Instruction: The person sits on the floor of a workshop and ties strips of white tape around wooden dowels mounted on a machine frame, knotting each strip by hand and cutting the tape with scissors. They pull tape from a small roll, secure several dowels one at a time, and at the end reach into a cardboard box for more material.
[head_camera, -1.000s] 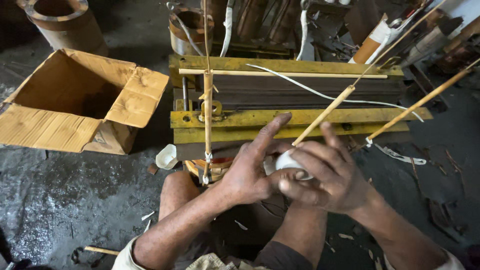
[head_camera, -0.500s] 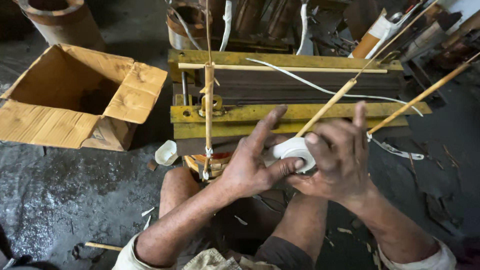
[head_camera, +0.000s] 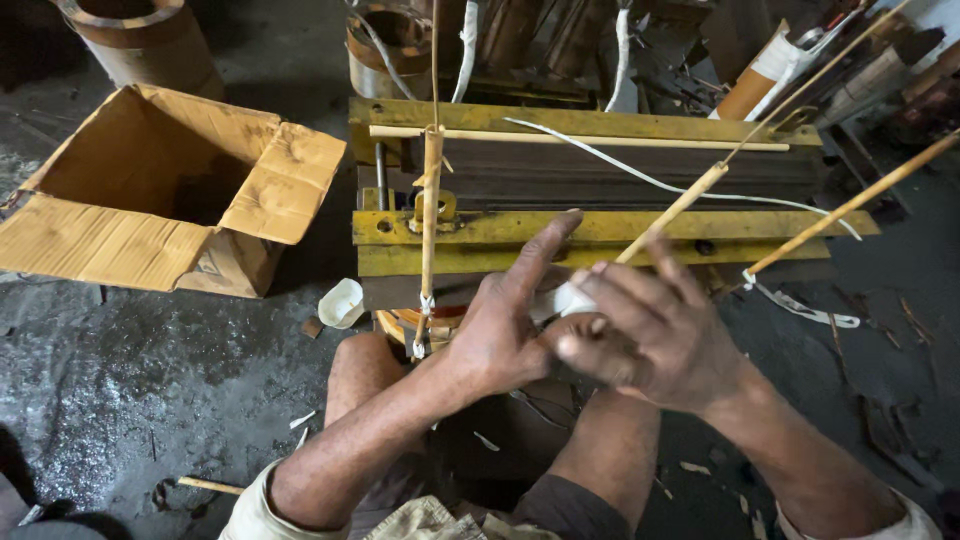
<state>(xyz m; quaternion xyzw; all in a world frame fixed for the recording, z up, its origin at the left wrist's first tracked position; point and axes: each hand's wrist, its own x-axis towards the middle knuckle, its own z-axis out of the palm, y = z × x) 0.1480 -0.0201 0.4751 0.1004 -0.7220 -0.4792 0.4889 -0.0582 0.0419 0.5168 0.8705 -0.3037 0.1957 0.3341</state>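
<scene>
A white roll of tape (head_camera: 570, 298) sits between both hands at the lower end of a long tan paper-wrapped rod (head_camera: 672, 212) that slants up to the right. My left hand (head_camera: 505, 325) holds the roll from the left, index finger stretched upward. From the right, my right hand (head_camera: 655, 330) covers it with its fingers spread over it. Most of the roll is hidden by the fingers. Behind them stands a yellow metal frame (head_camera: 480, 230) clamping a dark stack of plates (head_camera: 600, 175). A second wrapped rod (head_camera: 850, 205) slants up at the right.
An open cardboard box (head_camera: 170, 200) lies at the left on the grey floor. A small white cup (head_camera: 342, 302) lies near my knee. A vertical wrapped rod (head_camera: 431, 230) rises in front of the frame. A loose white tape strip (head_camera: 680, 188) crosses it. Drums and clutter fill the back.
My right hand has swung down and over the white roll, fingers now pointing left. The left hand keeps its place on the roll. The view has shifted slightly.
</scene>
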